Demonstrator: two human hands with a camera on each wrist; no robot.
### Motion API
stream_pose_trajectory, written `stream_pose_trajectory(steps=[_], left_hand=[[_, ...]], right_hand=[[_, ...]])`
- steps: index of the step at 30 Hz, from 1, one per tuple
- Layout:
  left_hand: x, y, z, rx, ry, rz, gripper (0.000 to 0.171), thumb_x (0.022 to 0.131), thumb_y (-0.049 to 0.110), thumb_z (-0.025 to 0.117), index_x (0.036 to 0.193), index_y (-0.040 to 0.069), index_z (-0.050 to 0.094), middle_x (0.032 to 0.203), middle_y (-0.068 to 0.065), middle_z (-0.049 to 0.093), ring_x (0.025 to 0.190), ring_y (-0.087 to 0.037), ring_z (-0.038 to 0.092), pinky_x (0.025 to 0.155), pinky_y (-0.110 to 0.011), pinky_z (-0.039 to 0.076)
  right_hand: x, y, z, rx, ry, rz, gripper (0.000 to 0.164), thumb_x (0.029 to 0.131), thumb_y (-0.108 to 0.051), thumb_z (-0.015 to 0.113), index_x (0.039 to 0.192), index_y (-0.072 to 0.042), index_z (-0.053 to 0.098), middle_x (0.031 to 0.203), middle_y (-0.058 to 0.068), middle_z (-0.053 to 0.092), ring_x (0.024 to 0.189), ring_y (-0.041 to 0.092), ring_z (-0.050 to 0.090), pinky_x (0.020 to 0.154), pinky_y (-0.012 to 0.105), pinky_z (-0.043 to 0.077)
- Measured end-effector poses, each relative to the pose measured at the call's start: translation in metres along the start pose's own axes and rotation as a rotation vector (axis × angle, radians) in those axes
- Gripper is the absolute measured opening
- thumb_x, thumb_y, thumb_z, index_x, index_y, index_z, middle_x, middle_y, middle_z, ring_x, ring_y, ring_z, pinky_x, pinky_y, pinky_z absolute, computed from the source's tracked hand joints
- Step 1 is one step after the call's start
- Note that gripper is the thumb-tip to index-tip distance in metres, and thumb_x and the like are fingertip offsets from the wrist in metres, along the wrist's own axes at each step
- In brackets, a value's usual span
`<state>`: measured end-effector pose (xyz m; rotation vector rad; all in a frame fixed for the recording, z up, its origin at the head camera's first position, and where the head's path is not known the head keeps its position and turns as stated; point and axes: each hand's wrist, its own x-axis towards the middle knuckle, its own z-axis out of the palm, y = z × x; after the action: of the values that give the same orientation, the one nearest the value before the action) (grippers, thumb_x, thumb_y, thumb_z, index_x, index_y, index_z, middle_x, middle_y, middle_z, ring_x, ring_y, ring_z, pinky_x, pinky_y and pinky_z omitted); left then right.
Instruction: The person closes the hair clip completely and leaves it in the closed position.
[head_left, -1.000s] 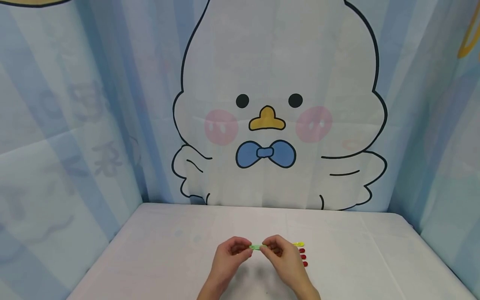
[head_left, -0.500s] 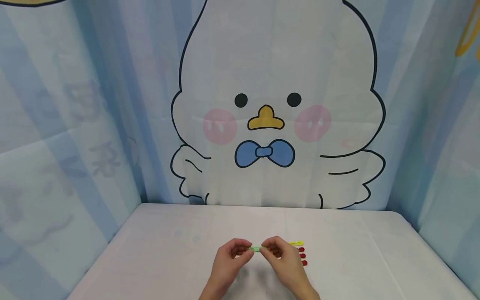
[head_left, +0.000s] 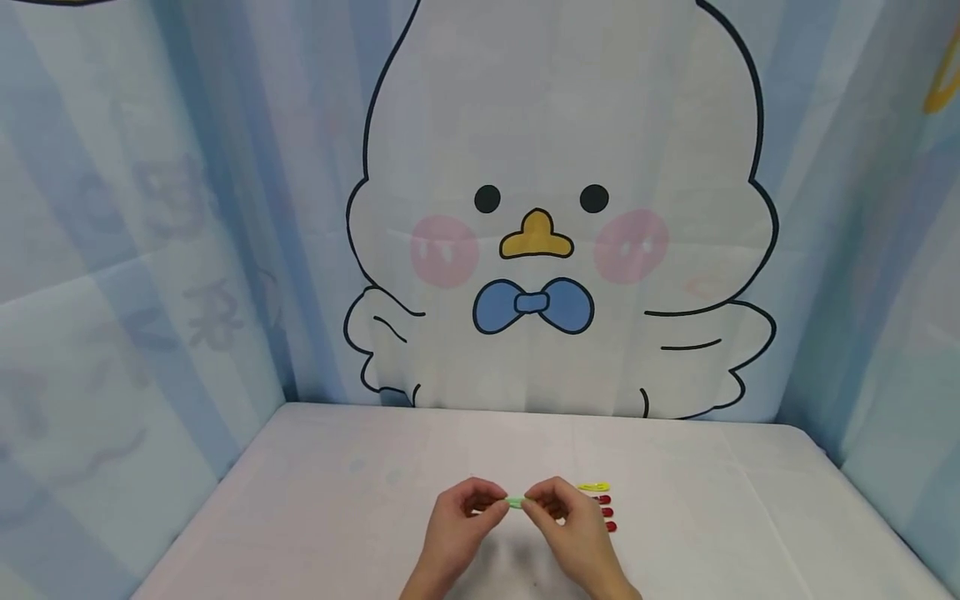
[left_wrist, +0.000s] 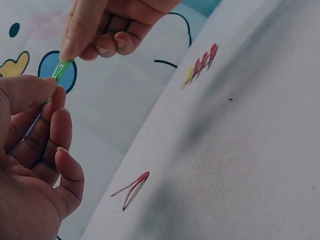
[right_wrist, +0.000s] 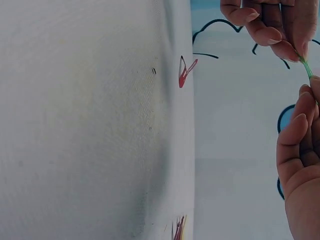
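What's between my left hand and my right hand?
A small green clip, bridging the gap: your left hand pinches one end, your right hand the other. The head view and both wrist views show it.

Left hand (head_left: 459, 523), right hand (head_left: 568, 523), close together, both pinching, lower fingers (left_wrist: 61, 127) loosely curled

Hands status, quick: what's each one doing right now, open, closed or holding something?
Left hand: closed, pinching one end of the green clip.
Right hand: closed, pinching the other end of the same clip.
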<state>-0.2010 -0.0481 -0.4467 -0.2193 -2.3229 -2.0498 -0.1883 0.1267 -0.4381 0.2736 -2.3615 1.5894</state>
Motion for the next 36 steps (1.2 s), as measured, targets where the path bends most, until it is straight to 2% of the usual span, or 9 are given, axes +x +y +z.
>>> stream_pose_trajectory(steps=[8,15,22,26,36], left_hand=[[-0.0021,0.0028,0.0001,0.030,0.024,0.010,0.013,0.087,0.011,0.079,0.096,0.004,0.073,0.086,-0.001,0.070,0.081,-0.017,0.064,0.071,-0.034,0.049],[-0.0030,0.0045,0.0015,0.011,0.034,0.007,0.015,0.085,0.009,0.080,0.097,0.001,0.075,0.086,-0.002,0.070,0.080,-0.017,0.064,0.073,-0.032,0.054],[-0.0031,0.0071,0.0039,0.010,0.055,0.041,0.011,0.084,0.007,0.081,0.093,0.002,0.076,0.084,-0.002,0.071,0.078,-0.017,0.064,0.070,-0.029,0.053],[-0.0024,0.0073,0.0066,0.010,0.078,0.053,0.009,0.083,0.007,0.082,0.089,0.004,0.076,0.081,-0.001,0.071,0.076,-0.016,0.064,0.069,-0.027,0.052],[-0.0035,0.0101,0.0091,0.039,0.107,0.028,0.008,0.082,0.005,0.081,0.088,0.005,0.076,0.078,0.000,0.069,0.072,-0.017,0.060,0.064,-0.027,0.049]], right_hand=[[-0.0007,-0.0017,-0.0014,0.027,-0.007,-0.023,0.009,0.088,-0.004,0.077,0.089,-0.007,0.069,0.078,-0.004,0.065,0.068,0.009,0.059,0.064,0.025,0.050],[-0.0008,-0.0007,-0.0031,0.036,0.002,-0.024,0.011,0.087,0.000,0.076,0.087,-0.007,0.069,0.078,-0.004,0.066,0.066,0.009,0.058,0.064,0.024,0.049],[-0.0017,0.0002,-0.0033,0.064,0.039,-0.103,0.014,0.083,0.004,0.078,0.083,-0.008,0.069,0.074,-0.007,0.066,0.063,0.008,0.058,0.060,0.025,0.049],[-0.0015,-0.0002,-0.0029,0.071,0.059,-0.112,0.016,0.083,0.005,0.078,0.082,-0.008,0.069,0.073,-0.008,0.065,0.062,0.008,0.057,0.059,0.024,0.048],[-0.0006,0.0004,-0.0015,0.072,0.071,-0.118,0.021,0.081,0.007,0.078,0.080,-0.011,0.068,0.071,-0.010,0.062,0.060,0.007,0.054,0.056,0.024,0.046]])
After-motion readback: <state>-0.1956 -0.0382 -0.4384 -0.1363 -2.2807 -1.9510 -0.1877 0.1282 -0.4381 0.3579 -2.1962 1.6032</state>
